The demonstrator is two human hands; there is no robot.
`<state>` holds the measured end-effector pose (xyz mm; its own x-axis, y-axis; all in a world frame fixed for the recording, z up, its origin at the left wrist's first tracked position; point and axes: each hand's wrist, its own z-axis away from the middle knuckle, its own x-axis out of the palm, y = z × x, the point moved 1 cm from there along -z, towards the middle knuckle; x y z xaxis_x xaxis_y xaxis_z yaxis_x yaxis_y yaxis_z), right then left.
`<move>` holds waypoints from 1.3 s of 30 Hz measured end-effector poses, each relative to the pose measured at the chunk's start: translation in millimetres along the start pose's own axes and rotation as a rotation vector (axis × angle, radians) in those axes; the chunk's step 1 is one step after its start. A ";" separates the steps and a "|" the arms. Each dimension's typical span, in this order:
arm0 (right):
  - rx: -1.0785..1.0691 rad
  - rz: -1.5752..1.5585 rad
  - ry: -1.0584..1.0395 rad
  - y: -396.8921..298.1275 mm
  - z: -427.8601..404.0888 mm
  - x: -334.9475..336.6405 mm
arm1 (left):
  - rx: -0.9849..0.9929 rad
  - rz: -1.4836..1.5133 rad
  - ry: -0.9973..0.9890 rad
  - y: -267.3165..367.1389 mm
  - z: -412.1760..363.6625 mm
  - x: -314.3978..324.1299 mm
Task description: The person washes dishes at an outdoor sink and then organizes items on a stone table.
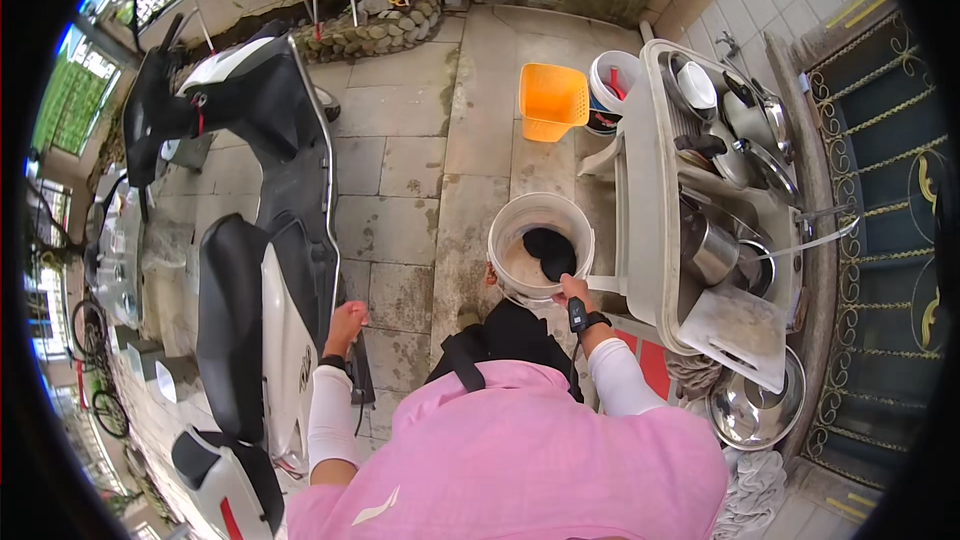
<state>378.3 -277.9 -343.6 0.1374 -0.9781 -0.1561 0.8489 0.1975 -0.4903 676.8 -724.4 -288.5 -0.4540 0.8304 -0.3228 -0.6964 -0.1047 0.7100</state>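
A white plastic bucket (504, 236) is in front of me, with a black, cloth-like item (551, 253) against its inner right side. My right hand (573, 289) has its fingers closed at the bucket's near right rim. The black item ends close to these fingers; whether they touch it is hidden. A small dark device and a black band are strapped at my right wrist. Out to the left, beside the black-and-white motor scooter (289, 315), my left hand (349, 321) is curled into a loose fist with nothing visible in it.
A wash sink (637, 240) at right holds pots, lids and a white cutting board (739, 330). Beyond the bucket stand an orange plastic basket (553, 101) and another bucket (611, 79). A metal basin (757, 405) lies near right. Paving slabs (405, 232) separate scooter and bucket.
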 end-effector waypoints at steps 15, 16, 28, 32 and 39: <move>0.129 -0.106 0.048 -209.8 -127.9 46.3 | -0.065 -0.156 -0.158 275.8 -223.7 39.3; 0.134 -0.134 0.080 -223.2 -133.2 51.1 | -0.085 -0.187 -0.165 284.5 -238.7 37.7; 0.289 -0.267 0.177 -310.7 -178.7 68.8 | -0.292 -0.392 -0.328 422.6 -487.6 40.1; 0.376 -0.337 0.299 -339.7 -163.7 85.3 | 0.045 -0.382 -0.369 508.6 -615.8 46.0; 0.342 -0.667 0.401 -329.7 -145.2 112.2 | 0.269 -0.553 -0.373 708.3 -691.7 186.9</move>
<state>39.8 -443.3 -324.0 -0.5832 -0.7728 -0.2505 0.8043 -0.5059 -0.3117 -285.7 -1021.8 -278.9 0.1789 0.8595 -0.4788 -0.5865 0.4838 0.6495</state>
